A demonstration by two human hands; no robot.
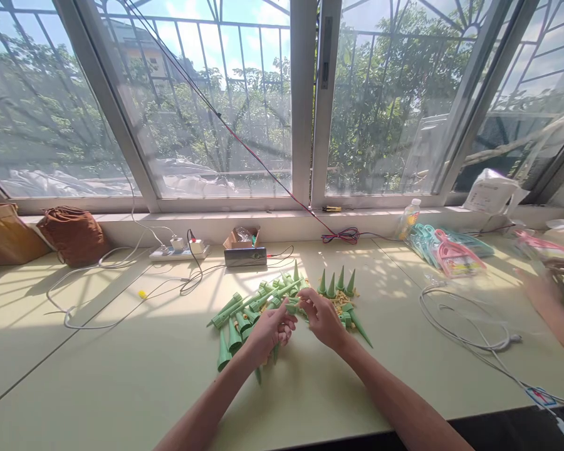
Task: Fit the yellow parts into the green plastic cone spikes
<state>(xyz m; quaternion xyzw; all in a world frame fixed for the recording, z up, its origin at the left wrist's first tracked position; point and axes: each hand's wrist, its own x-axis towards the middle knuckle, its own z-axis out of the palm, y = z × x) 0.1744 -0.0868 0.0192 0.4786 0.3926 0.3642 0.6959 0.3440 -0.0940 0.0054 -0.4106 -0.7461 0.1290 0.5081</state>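
My left hand (271,331) is closed around a green plastic spike (291,307), whose end shows between my two hands. At the near end of that piece, my right hand (323,318) has its fingers pinched together; anything small inside them is hidden. Many similar hollow green cones (234,338) lie in a pile under and left of my hands, some with yellowish bits at their openings. Several pointed green cones (340,279) stand upright just beyond my right hand. Small yellow parts (342,308) are heaped at their bases.
A phone-like black device (245,257) leans on a small cardboard box (241,237). A power strip (179,251) with cords lies left. On the right are bagged pink and teal items (457,254), a bottle (408,218), a coiled cable (465,319) and another person's blurred hands (540,291).
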